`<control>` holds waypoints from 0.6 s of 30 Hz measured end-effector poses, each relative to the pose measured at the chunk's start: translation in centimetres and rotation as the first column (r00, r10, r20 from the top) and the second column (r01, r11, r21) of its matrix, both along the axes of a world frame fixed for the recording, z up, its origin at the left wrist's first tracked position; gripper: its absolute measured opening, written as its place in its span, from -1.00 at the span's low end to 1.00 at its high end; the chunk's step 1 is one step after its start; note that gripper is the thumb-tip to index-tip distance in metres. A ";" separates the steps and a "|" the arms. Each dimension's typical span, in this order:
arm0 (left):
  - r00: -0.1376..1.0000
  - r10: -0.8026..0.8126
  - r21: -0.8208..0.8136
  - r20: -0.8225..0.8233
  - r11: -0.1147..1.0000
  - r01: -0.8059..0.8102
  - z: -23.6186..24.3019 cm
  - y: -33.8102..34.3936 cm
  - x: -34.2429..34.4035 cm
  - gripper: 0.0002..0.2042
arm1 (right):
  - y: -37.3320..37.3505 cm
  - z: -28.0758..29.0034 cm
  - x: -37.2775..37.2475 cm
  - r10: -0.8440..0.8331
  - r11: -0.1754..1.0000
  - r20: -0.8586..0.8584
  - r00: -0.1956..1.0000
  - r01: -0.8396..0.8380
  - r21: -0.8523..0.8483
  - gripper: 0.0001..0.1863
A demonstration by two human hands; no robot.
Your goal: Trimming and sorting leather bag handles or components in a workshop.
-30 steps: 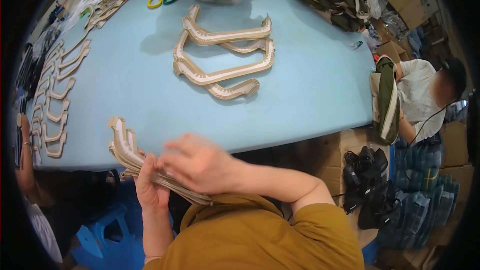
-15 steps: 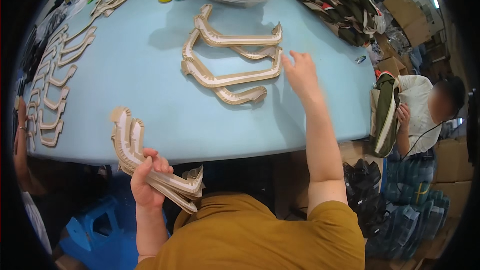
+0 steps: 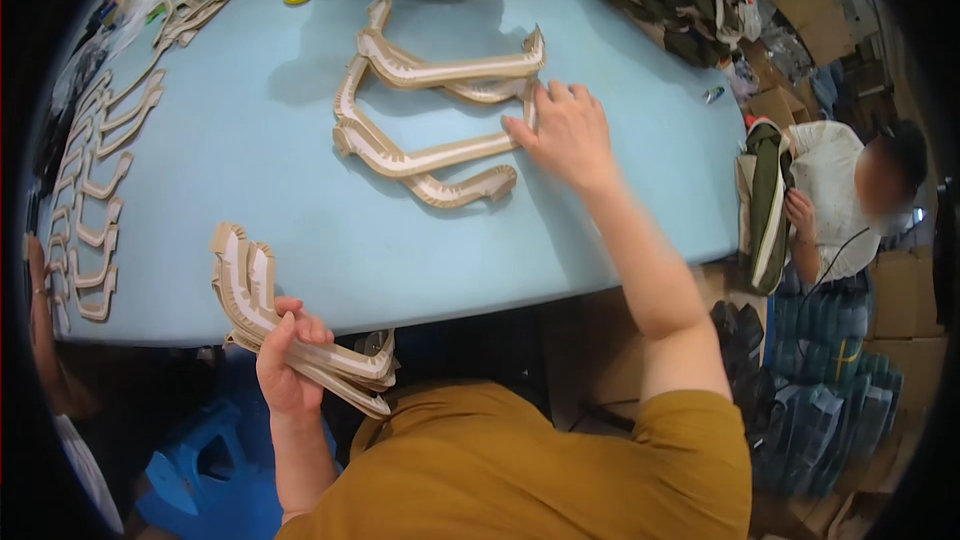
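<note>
The left hand [image 3: 285, 365] is closed around a stack of curved tan cut-outs [image 3: 290, 325] at the near edge of the pale blue table [image 3: 250, 170]. The right hand [image 3: 565, 135] lies open — fingers spread flat — on the loose pile of matching pieces [image 3: 430, 115] mid-table (gripping nothing).

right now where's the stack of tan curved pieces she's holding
In the head view, the stack of tan curved pieces sits low and left, gripped in the left hand at the near edge of the light blue table.
</note>
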State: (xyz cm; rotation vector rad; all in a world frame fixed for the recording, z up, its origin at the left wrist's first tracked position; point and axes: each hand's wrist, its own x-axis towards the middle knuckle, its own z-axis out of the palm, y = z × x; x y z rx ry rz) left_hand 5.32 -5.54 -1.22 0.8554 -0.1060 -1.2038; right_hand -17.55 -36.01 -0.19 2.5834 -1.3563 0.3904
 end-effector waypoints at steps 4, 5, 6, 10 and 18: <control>0.999 -0.024 -0.058 -0.022 0.998 0.023 -0.5 0.8 0.5 -0.80 | 0.4 -0.8 0.1 0.088 0.993 0.090 0.992 -0.094 0.069 -0.48; 0.999 -0.034 -0.085 -0.019 0.996 0.032 -0.8 0.2 0.4 -0.80 | -0.2 -1.6 -0.2 0.109 0.993 0.194 0.975 -0.115 0.019 -0.43; 0.999 -0.033 -0.079 -0.010 0.996 0.032 -0.9 0.2 0.3 -0.79 | -0.1 -2.8 -0.9 0.153 0.987 0.224 0.963 -0.138 -0.083 -0.37; 0.999 -0.047 -0.027 0.020 0.998 0.048 -0.6 0.2 0.3 -0.79 | -0.2 -3.9 -2.0 0.099 0.995 0.225 0.969 -0.094 -0.032 -0.33; 0.998 -0.052 -0.054 0.026 0.997 0.053 -0.7 0.2 0.5 -0.80 | 3.4 -2.8 -4.0 0.112 0.982 0.201 0.973 -0.139 0.129 -0.30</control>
